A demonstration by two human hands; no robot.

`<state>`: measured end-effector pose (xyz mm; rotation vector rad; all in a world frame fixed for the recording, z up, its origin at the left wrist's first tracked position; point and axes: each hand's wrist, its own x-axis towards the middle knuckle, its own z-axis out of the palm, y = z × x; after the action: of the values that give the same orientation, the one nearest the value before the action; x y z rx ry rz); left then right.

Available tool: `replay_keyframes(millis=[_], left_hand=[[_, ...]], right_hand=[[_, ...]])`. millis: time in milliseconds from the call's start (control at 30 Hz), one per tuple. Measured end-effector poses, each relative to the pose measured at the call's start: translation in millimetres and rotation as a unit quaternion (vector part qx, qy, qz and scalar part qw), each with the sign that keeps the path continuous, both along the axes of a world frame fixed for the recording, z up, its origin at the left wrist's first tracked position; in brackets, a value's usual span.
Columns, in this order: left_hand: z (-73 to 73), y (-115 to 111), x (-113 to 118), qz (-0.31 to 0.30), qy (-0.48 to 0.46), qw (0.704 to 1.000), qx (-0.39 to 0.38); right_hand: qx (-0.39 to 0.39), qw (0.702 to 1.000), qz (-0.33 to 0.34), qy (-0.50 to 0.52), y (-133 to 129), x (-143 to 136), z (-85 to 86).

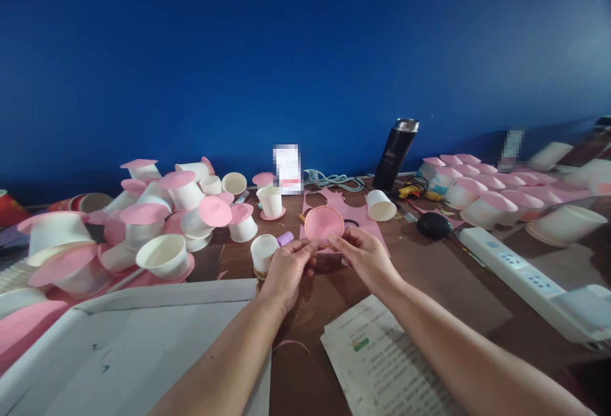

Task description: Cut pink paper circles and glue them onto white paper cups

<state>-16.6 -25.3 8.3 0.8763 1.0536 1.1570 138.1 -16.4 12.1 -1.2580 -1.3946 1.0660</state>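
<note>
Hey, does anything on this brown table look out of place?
The white paper cups with pink discs at left lie jumbled, unlike the neat rows at right. One plain white paper cup lies tipped beside the black cylindrical flask.

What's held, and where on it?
A round pink piece, by its near edge: left hand at its lower left, right hand at its lower right.

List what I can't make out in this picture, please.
All in the head view:
Printed pages: text too small, partly hidden by the right forearm.
Upright rectangle at centre back: pixelated.
White box: cut off by the bottom edge.
Black bottle: lettering too small.
Whatever lies behind the pink disc: hidden by it.
</note>
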Motion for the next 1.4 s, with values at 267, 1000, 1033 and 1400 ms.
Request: replay_keyframes(millis=[267, 1000, 1033, 1400], left_hand=[[-7.5, 3, -1, 0.003, 0.031, 0.999, 0.021], [3.3, -2, -1, -0.031, 0.124, 0.990, 0.064], [3.5, -2, -1, -0.031, 0.123, 0.990, 0.063], [3.3, -2, -1, -0.046, 0.137, 0.987, 0.064]], right_hand=[[0.010, 1.000, 0.010, -0.013, -2, -1, 1.0], [-0.081, 0.988, 0.047, 0.125, -3, -1, 6.5], [-0.083, 0.987, 0.051, 0.130, -3, -1, 7.5], [-0.025, 0.999, -0.005, 0.042, -1, -2, 1.3]])
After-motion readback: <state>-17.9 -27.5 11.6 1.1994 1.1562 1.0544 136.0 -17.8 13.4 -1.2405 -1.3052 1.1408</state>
